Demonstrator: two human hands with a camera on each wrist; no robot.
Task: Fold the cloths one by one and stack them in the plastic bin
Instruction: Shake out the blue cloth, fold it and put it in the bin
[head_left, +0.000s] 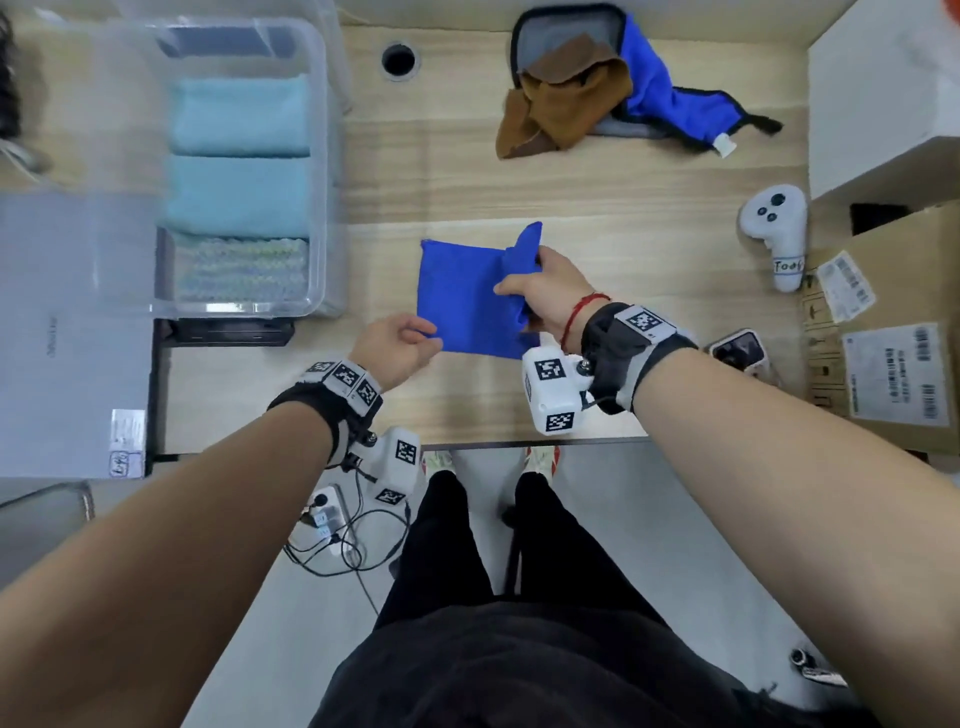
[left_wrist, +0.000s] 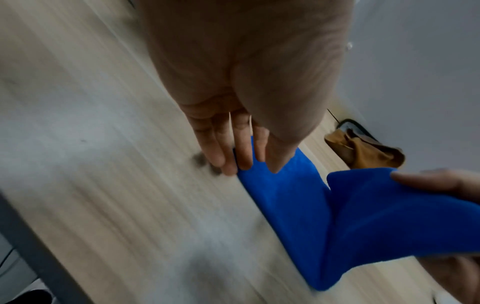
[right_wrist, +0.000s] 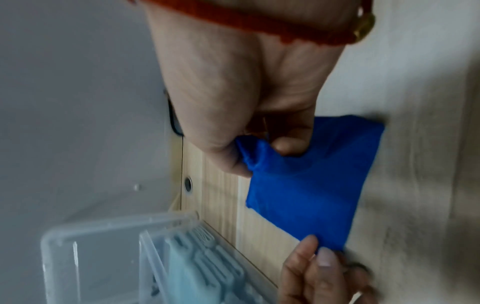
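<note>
A blue cloth (head_left: 462, 296) lies partly folded in the middle of the wooden table. My right hand (head_left: 519, 273) grips its right edge, bunched and lifted off the table; the right wrist view shows thumb and fingers closed on the fold (right_wrist: 259, 152). My left hand (head_left: 428, 335) pinches the near left corner, thumb on top of the cloth (left_wrist: 298, 205). The clear plastic bin (head_left: 322, 156) stands at the left and holds two folded light-blue cloths (head_left: 239, 197) and a patterned one (head_left: 239, 270). A brown cloth (head_left: 566, 104) and another blue cloth (head_left: 670, 104) lie heaped at the back.
The heap sits on a grey case (head_left: 566, 26). A white controller (head_left: 774, 228), a cardboard box (head_left: 883, 322) and a white box (head_left: 883, 93) line the right side. A grey flat device (head_left: 67, 332) is at the left. The table's front edge (head_left: 519, 444) is just below my wrists.
</note>
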